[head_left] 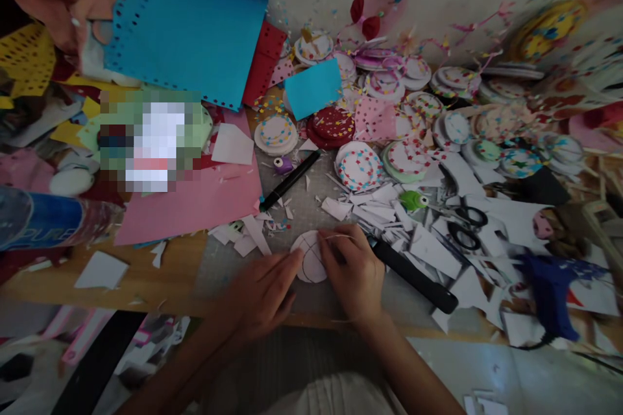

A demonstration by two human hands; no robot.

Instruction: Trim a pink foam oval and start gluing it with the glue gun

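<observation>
A small round white disc [311, 259] with thin dark curved lines lies on the grey cutting mat [219, 282] between my hands. My left hand [265, 288] has its fingers stretched out, their tips touching the disc's left edge. My right hand [353, 266] is closed over the disc's right side, finger and thumb pinched together on a thin pale strand [341, 235] that loops above the knuckles. Whether the strand is thread or wire I cannot tell. Right of this hand, a black-handled tool [418, 275] lies with its front end partly hidden.
Black scissors [464, 227], white paper scraps [374, 207] and a blue glue gun [549, 292] lie to the right. Behind the mat, a black pen-like stick [292, 178] lies before several star-decorated discs [360, 165]. A plastic bottle [48, 217] and pink sheet [195, 207] are at left.
</observation>
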